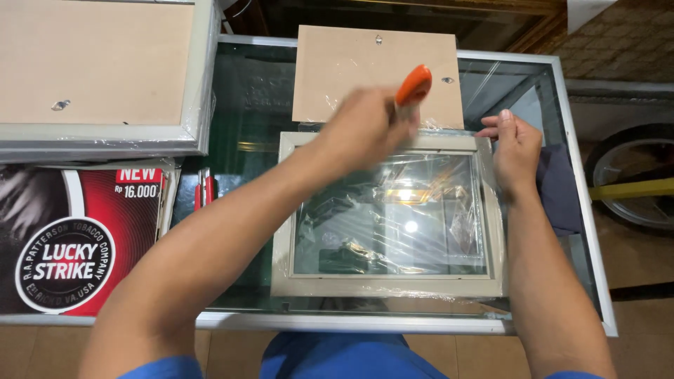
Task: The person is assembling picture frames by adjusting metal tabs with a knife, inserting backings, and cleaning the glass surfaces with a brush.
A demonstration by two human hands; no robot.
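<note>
Fingers of my left hand (361, 130) closed round an orange-handled tool (413, 85), blade hidden, over the frame's (387, 284) far edge.
Right hand (516, 147) lies flat, fingers loose, holding nothing, on the far right corner. Plastic wrap (393, 217) covers the frame and looks mostly uncut. Backing board (351, 70) lies loose just beyond my knuckles; refitting it seems undone.
</note>
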